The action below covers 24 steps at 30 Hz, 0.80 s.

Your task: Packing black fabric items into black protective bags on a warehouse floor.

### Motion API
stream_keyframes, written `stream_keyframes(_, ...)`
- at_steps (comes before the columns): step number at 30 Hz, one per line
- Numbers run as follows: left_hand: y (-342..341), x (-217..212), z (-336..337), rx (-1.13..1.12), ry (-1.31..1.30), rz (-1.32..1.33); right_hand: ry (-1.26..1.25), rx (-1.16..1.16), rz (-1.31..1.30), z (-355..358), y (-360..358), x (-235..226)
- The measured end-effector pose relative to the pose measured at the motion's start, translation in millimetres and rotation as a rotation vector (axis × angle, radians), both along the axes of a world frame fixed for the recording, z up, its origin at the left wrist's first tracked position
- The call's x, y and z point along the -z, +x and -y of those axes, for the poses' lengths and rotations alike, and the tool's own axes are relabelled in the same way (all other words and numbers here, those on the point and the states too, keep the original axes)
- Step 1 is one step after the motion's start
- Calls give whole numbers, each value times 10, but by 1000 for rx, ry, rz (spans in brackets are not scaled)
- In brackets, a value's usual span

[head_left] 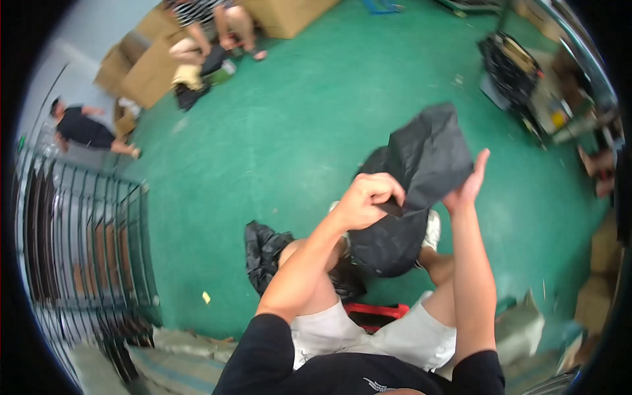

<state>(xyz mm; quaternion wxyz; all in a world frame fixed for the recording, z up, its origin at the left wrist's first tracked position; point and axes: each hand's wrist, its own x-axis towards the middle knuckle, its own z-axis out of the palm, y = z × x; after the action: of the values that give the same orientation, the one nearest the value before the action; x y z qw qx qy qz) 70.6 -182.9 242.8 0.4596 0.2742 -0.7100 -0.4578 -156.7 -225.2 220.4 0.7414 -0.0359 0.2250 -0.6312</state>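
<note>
In front of my knees I hold up a black fabric piece (pixel 431 155), bag-like in shape, with its broad end tilted away from me. My left hand (pixel 370 201) is closed, its fingers pinching the near edge of the fabric. On the other side my right hand (pixel 467 187) lies against the fabric with fingers stretched out; its thumb is hidden. Below, between my feet, sits a rounded dark bundle (pixel 388 247), partly covered by the raised fabric. Crumpled black plastic (pixel 263 250) lies beside my left leg.
A wire rack cart (pixel 99 237) with brown panels stands on the left. Large cardboard boxes (pixel 148 76) and a seated person (pixel 210 26) are at the far left; another person (pixel 89 125) is nearer. A cart with a black bag (pixel 510 69) stands right. Something red (pixel 375 309) shows beneath me.
</note>
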Motion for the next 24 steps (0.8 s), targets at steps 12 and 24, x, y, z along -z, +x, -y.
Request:
stream_keyframes(12,-50,198,97,226,437,-177,40,-95,-64,44,-292,186)
stream_keyframes(24,-421,839,422,-20,1335,-657,-218,-174,198,-70,-507,407)
